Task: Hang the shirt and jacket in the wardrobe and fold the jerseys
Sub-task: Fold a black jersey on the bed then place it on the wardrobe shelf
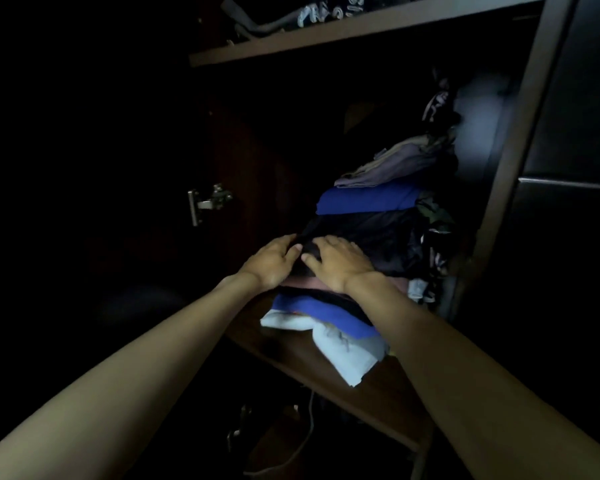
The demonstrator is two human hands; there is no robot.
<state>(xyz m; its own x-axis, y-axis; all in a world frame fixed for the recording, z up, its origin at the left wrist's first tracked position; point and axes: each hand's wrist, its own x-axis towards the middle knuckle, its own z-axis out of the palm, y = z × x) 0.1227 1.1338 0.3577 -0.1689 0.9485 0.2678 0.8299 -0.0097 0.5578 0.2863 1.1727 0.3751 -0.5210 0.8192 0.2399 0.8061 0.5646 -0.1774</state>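
A dim wardrobe (pixel 520 140) fills the view, its door hinge (pixel 207 202) to the left of the middle shelf (pixel 378 386). On that shelf sits a stack of folded clothes (pixel 371 237), with blue, grey and pale layers showing. Above the stack, an upper shelf (pixel 326 36) carries more dark clothing. A folded dark jersey (pixel 368 233) lies partway up the stack. The person's left hand (pixel 274 259) and right hand (pixel 336 265) press flat on its near edge, fingers mostly straight, gripping nothing, probably to seat it squarely so the stack stays even. No shirt or jacket can be made out.
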